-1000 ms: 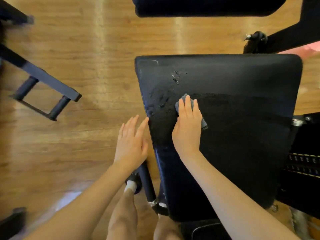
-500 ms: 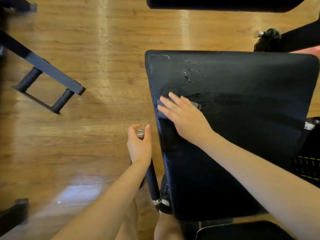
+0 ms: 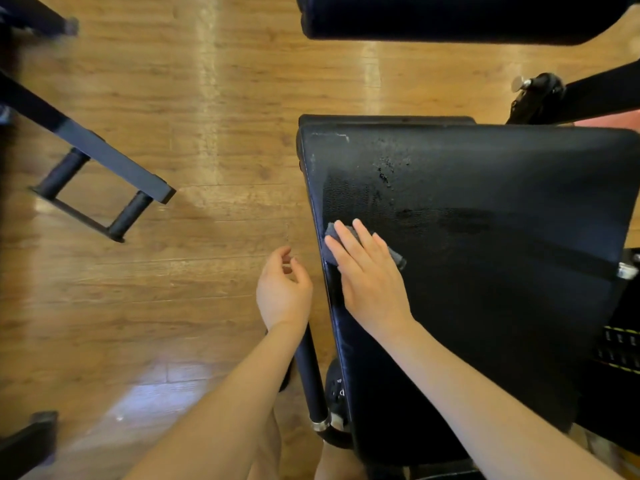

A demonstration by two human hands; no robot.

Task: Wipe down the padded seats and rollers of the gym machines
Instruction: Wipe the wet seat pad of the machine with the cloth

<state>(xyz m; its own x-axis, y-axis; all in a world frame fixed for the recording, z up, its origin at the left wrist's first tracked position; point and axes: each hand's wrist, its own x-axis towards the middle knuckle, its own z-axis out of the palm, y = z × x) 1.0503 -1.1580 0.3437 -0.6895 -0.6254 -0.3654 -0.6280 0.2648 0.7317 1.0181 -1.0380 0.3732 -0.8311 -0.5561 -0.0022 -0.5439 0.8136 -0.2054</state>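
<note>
A wide black padded seat [image 3: 485, 271] fills the right half of the head view, with a damp streak and small specks near its far left part. My right hand [image 3: 370, 275] lies flat on the seat's left edge, pressing a small grey cloth [image 3: 332, 233] that shows under the fingertips and beside the knuckles. My left hand [image 3: 282, 289] hovers just left of the seat, fingers loosely curled around nothing, above a black handle bar [image 3: 311, 379]. A black padded roller [image 3: 450, 19] runs across the top.
Wooden floor [image 3: 173, 289] spreads to the left. Another machine's black frame with two foot pegs [image 3: 97, 174] stands at the upper left. A black arm with a knob [image 3: 540, 91] crosses the upper right, and a weight stack [image 3: 620, 348] sits at the right edge.
My right hand with the cloth slid from the seat's middle to its left edge and now a little toward me. My left hand left the handle's end and hangs loose.
</note>
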